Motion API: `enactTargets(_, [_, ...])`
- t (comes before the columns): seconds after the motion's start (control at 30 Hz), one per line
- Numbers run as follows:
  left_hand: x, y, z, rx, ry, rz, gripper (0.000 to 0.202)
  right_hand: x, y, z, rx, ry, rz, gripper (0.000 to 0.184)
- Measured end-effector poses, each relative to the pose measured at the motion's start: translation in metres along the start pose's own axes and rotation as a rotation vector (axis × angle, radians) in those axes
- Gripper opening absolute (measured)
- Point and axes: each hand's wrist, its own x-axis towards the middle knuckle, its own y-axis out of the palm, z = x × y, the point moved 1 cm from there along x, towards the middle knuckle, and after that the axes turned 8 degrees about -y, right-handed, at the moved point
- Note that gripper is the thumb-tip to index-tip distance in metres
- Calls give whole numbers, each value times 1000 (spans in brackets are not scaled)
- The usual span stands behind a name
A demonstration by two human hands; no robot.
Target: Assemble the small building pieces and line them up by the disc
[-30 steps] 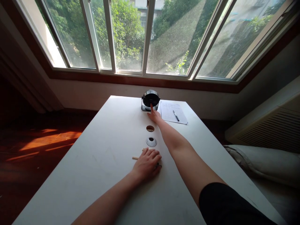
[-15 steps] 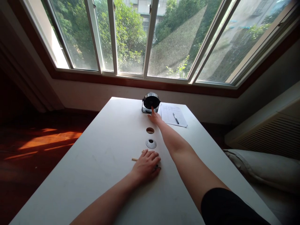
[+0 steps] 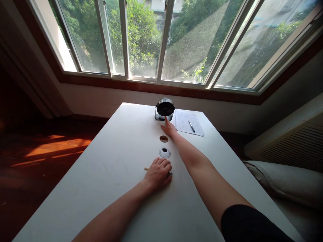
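Observation:
My right hand reaches to the table's far end, index finger stretched out and thumb apart. Its fingertip overlaps the lower edge of a round black device on a U-shaped stand; whether it touches cannot be told. Nothing shows in that hand. Nearer, my left hand rests low over the tabletop with its fingers curled together. A small dark piece peeks out at its right side, mostly hidden. From under its left side sticks a short pale strip. Just beyond lies a round grey-rimmed cover with a dark opening.
The white table has a round hole between the cover and the device. A printed paper sheet with a pen on it lies at the far right. Windows stand behind, a pale cushion at right.
My left hand's fingers have drawn closer together. My right index fingertip sits slightly lower against the black device. The whole view has shifted a little.

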Motion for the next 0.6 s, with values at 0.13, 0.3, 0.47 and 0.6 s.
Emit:
enactTargets(0.13, [-1, -5, 15, 19, -33, -44, 16, -26, 2, 6, 3, -17, -55, 76])
enactTargets(0.3, [-5, -17, 38, 22, -123, -114, 16, -58, 0, 12, 85, -80, -69, 55])
enactTargets(0.47, [-9, -26, 51, 35, -187, -140, 17, -97, -6, 23, 233, -54, -112, 35])
enactTargets(0.6, [-12, -26, 45, 79, -191, -148, 28, -139, -16, 36, 390, -105, -121, 28])
